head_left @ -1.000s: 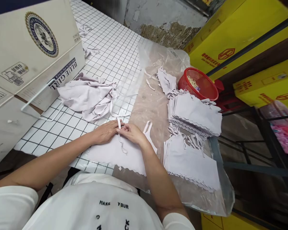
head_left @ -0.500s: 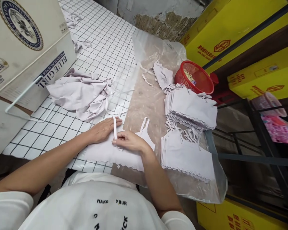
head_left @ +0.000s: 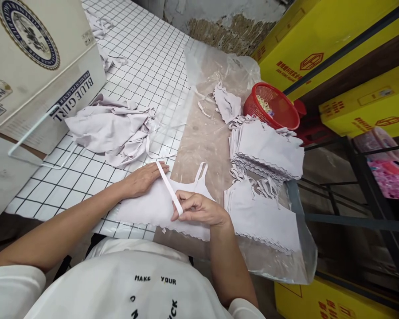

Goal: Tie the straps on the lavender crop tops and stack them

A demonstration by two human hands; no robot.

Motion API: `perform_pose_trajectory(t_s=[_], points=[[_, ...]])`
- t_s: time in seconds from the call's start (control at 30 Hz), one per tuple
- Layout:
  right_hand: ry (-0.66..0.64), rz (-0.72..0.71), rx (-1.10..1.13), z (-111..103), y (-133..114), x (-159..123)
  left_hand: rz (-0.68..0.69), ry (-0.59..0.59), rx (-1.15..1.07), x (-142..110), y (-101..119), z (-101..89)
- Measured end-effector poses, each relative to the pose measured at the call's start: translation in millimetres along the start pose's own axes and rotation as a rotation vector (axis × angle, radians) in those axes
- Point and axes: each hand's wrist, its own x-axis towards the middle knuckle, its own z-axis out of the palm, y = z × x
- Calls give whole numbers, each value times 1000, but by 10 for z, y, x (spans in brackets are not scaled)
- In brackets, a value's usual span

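A pale grey camisole top [head_left: 144,213] with a scalloped hem lies spread at the table's front edge. My left hand [head_left: 142,180] rests flat on its upper left part, fingers stretched out. One shoulder strap [head_left: 168,182] runs across those fingertips and is drawn out diagonally. Its lower end is pinched between the thumb and fingers of my right hand [head_left: 201,208], just above the fabric. The other strap [head_left: 201,172] stands out as a loop at the top right of the garment.
Two stacks of similar tops, a front stack [head_left: 262,217] and a back stack [head_left: 269,148], lie to the right beside a red basket [head_left: 279,110]. A crumpled fabric pile [head_left: 109,128] and a carton [head_left: 73,88] are on the left. Yellow boxes [head_left: 306,48] stand beyond a rack.
My right hand has moved right and slightly down, pulling the strap from nearly vertical to a straight diagonal. My left hand has stayed in place.
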Motion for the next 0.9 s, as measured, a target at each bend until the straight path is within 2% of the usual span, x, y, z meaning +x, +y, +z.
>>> perform_pose_trajectory(t_s=[0.13, 0.2, 0.3, 0.47, 0.67, 0.9], points=[[375, 97, 74, -13, 114, 132, 32, 13, -85, 17, 61, -104], [473, 129, 88, -28, 181, 218, 48, -9, -108, 8, 95, -144], [512, 94, 52, -44, 280, 324, 22, -45, -70, -11, 150, -169], [509, 50, -26, -12, 413, 405, -75, -67, -42, -4, 269, -192], [559, 31, 25, 83, 492, 458, -194, -93, -47, -55, 355, -196], [569, -15, -207, 129, 489, 475, -234, -72, -105, -84, 325, -161]])
